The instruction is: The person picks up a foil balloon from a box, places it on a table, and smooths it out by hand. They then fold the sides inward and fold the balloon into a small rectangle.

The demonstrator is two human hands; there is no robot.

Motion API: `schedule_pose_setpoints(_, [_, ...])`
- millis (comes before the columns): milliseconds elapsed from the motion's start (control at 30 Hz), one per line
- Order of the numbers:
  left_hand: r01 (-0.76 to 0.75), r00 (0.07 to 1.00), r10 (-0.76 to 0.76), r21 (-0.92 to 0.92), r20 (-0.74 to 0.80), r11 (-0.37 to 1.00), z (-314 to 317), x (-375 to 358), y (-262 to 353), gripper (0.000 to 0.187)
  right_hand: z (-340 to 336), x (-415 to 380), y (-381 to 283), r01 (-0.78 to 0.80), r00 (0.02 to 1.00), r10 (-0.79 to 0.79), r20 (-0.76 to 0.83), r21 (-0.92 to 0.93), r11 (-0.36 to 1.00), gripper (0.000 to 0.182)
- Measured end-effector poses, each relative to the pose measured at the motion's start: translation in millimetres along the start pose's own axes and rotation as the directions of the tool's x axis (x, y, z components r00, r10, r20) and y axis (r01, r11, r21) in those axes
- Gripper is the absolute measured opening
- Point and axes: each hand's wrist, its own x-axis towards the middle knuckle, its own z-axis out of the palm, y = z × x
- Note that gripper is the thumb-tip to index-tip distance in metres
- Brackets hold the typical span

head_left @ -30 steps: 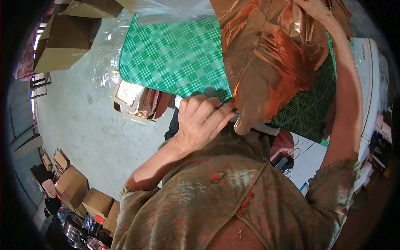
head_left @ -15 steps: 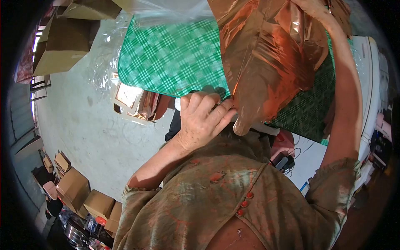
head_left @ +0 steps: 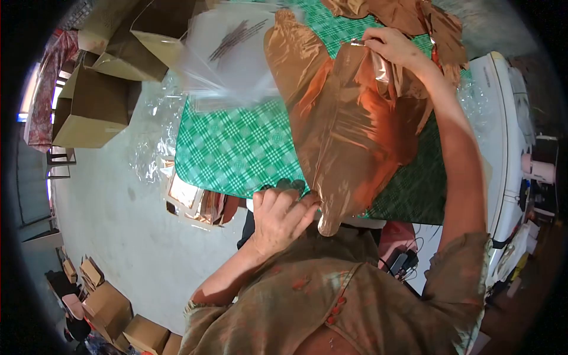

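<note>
A flat, shiny copper-coloured foil balloon (head_left: 349,136) lies over the green checked tabletop (head_left: 236,145), creased and with pointed lobes. My left hand (head_left: 278,216) is at the table's near edge, its fingers curled and closed on the left side of the balloon's lowest lobe. At the far side, my right hand (head_left: 393,47) pinches the balloon's upper edge between thumb and fingers. The lowest lobe hangs over the near table edge towards my body.
Clear plastic bags (head_left: 236,59) lie stacked at the table's back left. More copper foil (head_left: 402,15) is at the back right. Open cardboard boxes (head_left: 97,112) stand left, a box with foil sheets (head_left: 198,198) below the table edge. A white appliance (head_left: 500,136) stands right.
My view has tilted up, showing more of the table's far side, the bags and the foil there. My right hand has come left relative to my left hand. Both still hold the balloon.
</note>
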Motion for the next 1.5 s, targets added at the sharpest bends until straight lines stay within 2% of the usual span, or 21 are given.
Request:
schedule_pose_setpoints(100, [-0.014,1.0,0.014,-0.019,-0.003,1.0,0.9,0.9,-2.0,0.021,-1.0,-0.5,-7.7,-0.037,0.999,0.037,-0.015,-0.013,0.999,0.025])
schedule_pose_setpoints(133, [-0.021,1.0,0.021,-0.022,0.001,1.0,0.9,0.3,-2.9,0.022,1.2,0.2,-6.7,0.029,0.998,-0.03,-0.053,-0.027,0.999,0.023])
schedule_pose_setpoints(233, [-0.037,0.999,0.037,-0.033,0.003,0.999,2.7,-1.8,-5.3,0.025,3.8,1.9,-9.4,-0.024,0.998,0.025,-0.053,0.005,1.0,0.024])
schedule_pose_setpoints(267, [-0.042,0.999,0.042,-0.038,0.003,0.998,3.3,-2.2,-6.2,0.026,4.2,1.5,-10.5,0.005,0.997,-0.004,-0.072,0.015,1.0,0.025])
schedule_pose_setpoints(367, [-0.061,0.998,0.062,-0.056,0.014,0.997,3.4,-2.3,-8.6,0.027,3.7,-3.9,-30.0,-0.164,0.985,0.168,-0.043,0.078,0.983,0.025])
schedule_pose_setpoints(467, [-0.071,0.996,0.072,-0.036,0.043,0.997,2.3,-2.8,-10.1,0.023,15.8,2.6,-7.2,0.074,0.987,-0.083,-0.14,-0.071,0.995,0.025])
schedule_pose_setpoints(567, [-0.098,0.994,0.099,-0.033,0.035,0.995,2.4,-0.2,-11.3,0.024,29.2,3.0,3.0,0.157,0.938,-0.191,-0.289,-0.138,0.978,0.024])
schedule_pose_setpoints(667, [-0.113,0.993,0.114,-0.046,0.027,0.993,4.6,-2.0,-13.0,0.028,27.5,1.1,-8.4,0.148,0.939,-0.198,-0.283,-0.187,0.971,0.023])
schedule_pose_setpoints(767, [-0.111,0.993,0.112,-0.045,0.023,0.993,5.1,-1.2,-12.3,0.028,35.6,4.1,-3.0,0.137,0.925,-0.234,-0.3,-0.312,0.94,0.02])
schedule_pose_setpoints(867, [-0.114,0.993,0.115,-0.059,0.023,0.992,4.9,-1.3,-13.0,0.027,35.3,-2.6,-18.6,0.047,0.942,-0.179,-0.283,-0.417,0.908,0.02])
schedule_pose_setpoints(967, [-0.12,0.992,0.122,-0.061,0.026,0.991,3.4,0.4,-13.1,0.024,47.7,-5.8,-14.9,-0.052,0.911,-0.131,-0.392,-0.422,0.905,0.022])
schedule_pose_setpoints(1067, [-0.125,0.992,0.125,-0.057,0.009,0.991,4.1,0.9,-13.0,0.022,49.8,-11.3,-18.9,-0.084,0.878,-0.132,-0.46,-0.42,0.904,0.028])
schedule_pose_setpoints(1167, [-0.122,0.992,0.123,-0.053,0.01,0.991,3.6,3.0,-11.6,0.024,44.0,-36.1,-60.6,-0.017,0.827,-0.178,-0.533,-0.341,0.94,0.028])
schedule_pose_setpoints(1300, [-0.125,0.992,0.126,-0.042,0.003,0.991,3.8,3.8,-10.8,0.028,56.3,-82.6,-94.3,0.089,0.84,-0.261,-0.477,-0.352,0.932,0.035])
schedule_pose_setpoints(1333, [-0.125,0.992,0.125,-0.043,0.002,0.991,3.9,3.9,-10.7,0.027,64.5,-99.6,-105.6,0.017,0.872,-0.195,-0.449,-0.37,0.929,0.04])
schedule_pose_setpoints(1433, [-0.128,0.992,0.128,-0.04,-0.007,0.991,4.4,3.1,-10.3,0.027,81.5,-139.2,-129.7,0.081,0.876,-0.254,-0.41,-0.394,0.915,0.041])
schedule_pose_setpoints(1500, [-0.141,0.99,0.14,-0.037,-0.014,0.989,4.4,4.4,-11.3,0.027,84.2,-146.6,-136.1,0.136,0.87,-0.274,-0.409,-0.336,0.932,0.04])
